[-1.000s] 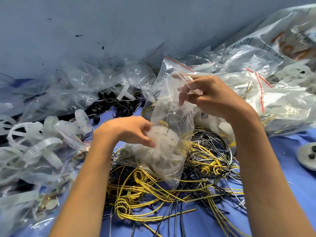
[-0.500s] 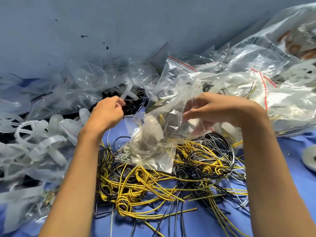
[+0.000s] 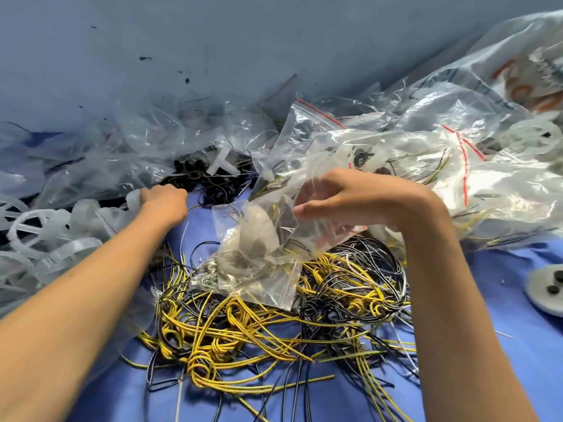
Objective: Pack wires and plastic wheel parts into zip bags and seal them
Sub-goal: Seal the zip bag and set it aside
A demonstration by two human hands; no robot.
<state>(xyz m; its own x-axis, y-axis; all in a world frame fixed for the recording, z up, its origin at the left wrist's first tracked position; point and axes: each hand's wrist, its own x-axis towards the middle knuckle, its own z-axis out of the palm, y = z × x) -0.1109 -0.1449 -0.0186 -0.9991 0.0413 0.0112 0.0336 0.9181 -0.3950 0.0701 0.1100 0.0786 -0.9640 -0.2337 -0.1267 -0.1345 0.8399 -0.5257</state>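
Zip bag (image 3: pixel 259 257): pinched by right hand (image 3: pixel 350 199). Left hand (image 3: pixel 164 202): grip indiscernible. Large bag (image 3: pixel 499 59), orange print: illegible.

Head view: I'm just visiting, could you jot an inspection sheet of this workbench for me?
surface: blue cloth, mostly covered.
job's things: zip bag with a wheel part inside; loose wheel parts heaped at left.
clutter: filled bags at right; empty bags at back; grey disc at right edge.
grippers: right hand pinches the zip bag; left hand reaches toward small black parts, grip hidden.
cables: yellow and black wires, tangled heap beneath the zip bag.
surroundings: blue-grey wall, dark specks.
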